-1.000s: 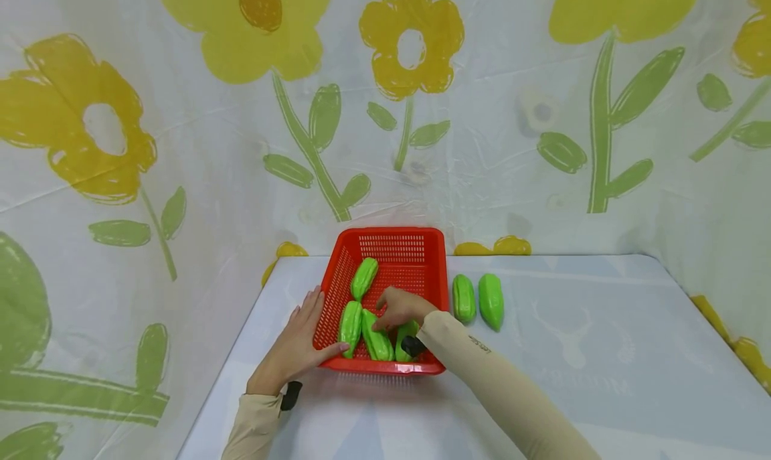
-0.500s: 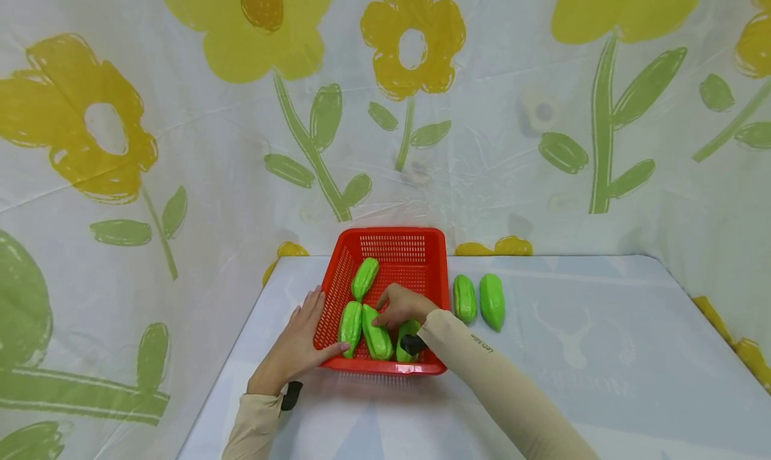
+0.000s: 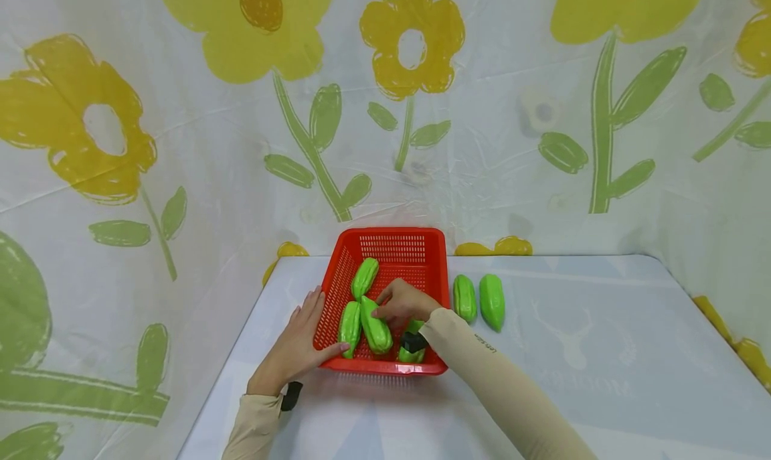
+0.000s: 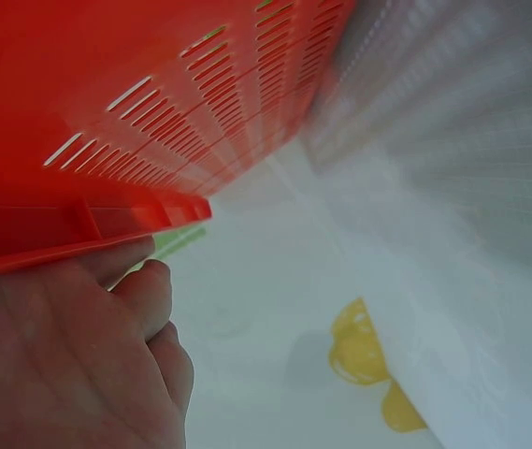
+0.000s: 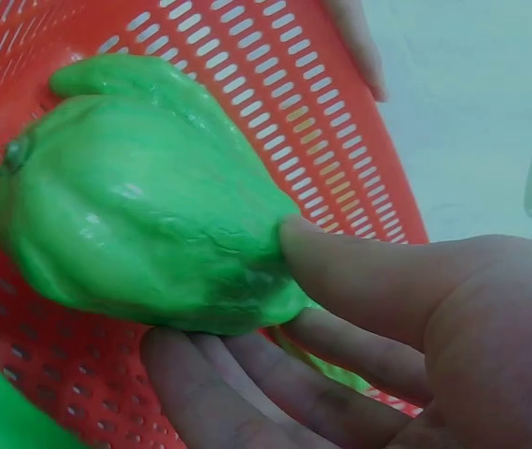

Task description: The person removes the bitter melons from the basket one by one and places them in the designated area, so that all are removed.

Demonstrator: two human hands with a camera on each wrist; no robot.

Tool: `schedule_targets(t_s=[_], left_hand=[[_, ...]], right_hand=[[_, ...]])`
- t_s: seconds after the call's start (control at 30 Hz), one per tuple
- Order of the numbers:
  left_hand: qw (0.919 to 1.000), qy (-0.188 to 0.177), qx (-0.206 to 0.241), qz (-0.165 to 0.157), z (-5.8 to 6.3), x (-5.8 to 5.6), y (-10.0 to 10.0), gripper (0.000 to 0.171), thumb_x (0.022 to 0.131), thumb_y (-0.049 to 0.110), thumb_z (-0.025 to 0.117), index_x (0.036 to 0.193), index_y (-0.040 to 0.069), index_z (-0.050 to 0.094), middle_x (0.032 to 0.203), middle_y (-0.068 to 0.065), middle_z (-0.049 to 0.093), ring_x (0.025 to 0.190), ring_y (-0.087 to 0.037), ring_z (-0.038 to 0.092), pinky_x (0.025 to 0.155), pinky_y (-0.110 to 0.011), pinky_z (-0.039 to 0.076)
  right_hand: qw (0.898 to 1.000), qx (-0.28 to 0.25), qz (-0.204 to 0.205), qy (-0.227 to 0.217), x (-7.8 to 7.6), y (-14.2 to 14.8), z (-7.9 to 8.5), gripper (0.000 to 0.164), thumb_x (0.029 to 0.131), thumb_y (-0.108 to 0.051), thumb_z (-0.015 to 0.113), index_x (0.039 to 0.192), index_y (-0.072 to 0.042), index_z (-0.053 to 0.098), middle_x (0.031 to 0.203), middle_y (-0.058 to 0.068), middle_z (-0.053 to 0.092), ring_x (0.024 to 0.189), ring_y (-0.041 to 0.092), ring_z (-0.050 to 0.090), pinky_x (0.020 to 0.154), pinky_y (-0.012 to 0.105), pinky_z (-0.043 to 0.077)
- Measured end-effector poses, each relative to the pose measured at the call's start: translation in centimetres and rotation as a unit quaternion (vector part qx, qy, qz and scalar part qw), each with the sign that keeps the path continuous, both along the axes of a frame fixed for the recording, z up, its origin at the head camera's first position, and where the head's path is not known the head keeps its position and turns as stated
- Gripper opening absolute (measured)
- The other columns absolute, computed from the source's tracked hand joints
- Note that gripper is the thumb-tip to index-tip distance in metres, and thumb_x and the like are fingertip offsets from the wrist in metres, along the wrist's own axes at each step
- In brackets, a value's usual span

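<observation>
My right hand (image 3: 405, 304) pinches a green ridged gourd (image 3: 376, 326) inside the red basket (image 3: 435, 246). In the right wrist view the thumb and fingers hold the narrower end of that gourd (image 5: 144, 201). My left hand (image 3: 296, 339) grips the basket's near left corner, fingers along the outer side and thumb over the rim. From the left wrist view, the left fingers (image 4: 149, 295) lie under the red rim. Also in the basket are a gourd at the far left (image 3: 364, 278), one at the near left (image 3: 350, 329), and one at the near right (image 3: 411, 351), partly hidden by the right wrist.
Right of the basket, two more green gourds lie side by side on the table: a blunt one (image 3: 464, 298) and a pointed one (image 3: 492, 302). The pale table (image 3: 602, 379) extends to the right. A flower-print curtain (image 3: 482, 145) stands behind and at the sides.
The held gourd has moved slightly up and away from the near wall with my right hand. The gourd at the near right has tilted a little. My left hand has stayed put.
</observation>
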State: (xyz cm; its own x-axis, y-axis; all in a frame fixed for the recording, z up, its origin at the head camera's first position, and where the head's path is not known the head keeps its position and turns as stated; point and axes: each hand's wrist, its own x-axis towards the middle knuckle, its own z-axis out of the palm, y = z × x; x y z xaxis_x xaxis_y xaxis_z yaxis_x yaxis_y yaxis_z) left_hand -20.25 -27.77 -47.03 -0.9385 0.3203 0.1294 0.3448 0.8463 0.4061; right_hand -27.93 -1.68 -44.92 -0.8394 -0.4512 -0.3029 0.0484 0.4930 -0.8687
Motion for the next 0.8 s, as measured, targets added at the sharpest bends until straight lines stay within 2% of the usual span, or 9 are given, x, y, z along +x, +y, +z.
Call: schedule_targets(t_s=[0.23,0.47,0.8], left_hand=[[1.0,-0.006,0.006,0.002,0.03,0.01,-0.01,0.117,0.085,0.068,0.068,0.165,0.001,0.015,0.175,-0.016,0.014,0.163,-0.038,0.013,0.13,-0.062,0.017],[1.0,-0.004,0.008,0.001,0.02,-0.01,0.08,0.117,0.085,0.068,0.068,0.165,0.001,0.016,0.175,-0.016,0.014,0.162,-0.04,0.014,0.129,-0.063,0.017],[1.0,-0.001,0.006,0.0,-0.22,-0.14,-0.03,0.118,0.085,0.07,0.067,0.165,0.001,0.015,0.175,-0.015,0.013,0.162,-0.04,0.014,0.13,-0.062,0.016]], right_hand=[[0.999,-0.021,-0.025,-0.012,-0.2,0.11,-0.12,0.035,0.092,-0.011,0.077,0.123,0.006,0.072,0.106,0.018,0.076,0.084,0.024,0.078,0.071,0.04,0.067],[0.998,-0.04,-0.036,-0.017,-0.17,0.31,0.14,0.04,0.093,-0.01,0.077,0.127,0.008,0.069,0.116,0.022,0.074,0.089,0.027,0.078,0.072,0.042,0.066],[0.997,-0.046,-0.049,-0.025,-0.22,0.82,0.53,0.038,0.093,-0.015,0.077,0.125,0.004,0.071,0.116,0.018,0.075,0.092,0.024,0.078,0.078,0.043,0.066]])
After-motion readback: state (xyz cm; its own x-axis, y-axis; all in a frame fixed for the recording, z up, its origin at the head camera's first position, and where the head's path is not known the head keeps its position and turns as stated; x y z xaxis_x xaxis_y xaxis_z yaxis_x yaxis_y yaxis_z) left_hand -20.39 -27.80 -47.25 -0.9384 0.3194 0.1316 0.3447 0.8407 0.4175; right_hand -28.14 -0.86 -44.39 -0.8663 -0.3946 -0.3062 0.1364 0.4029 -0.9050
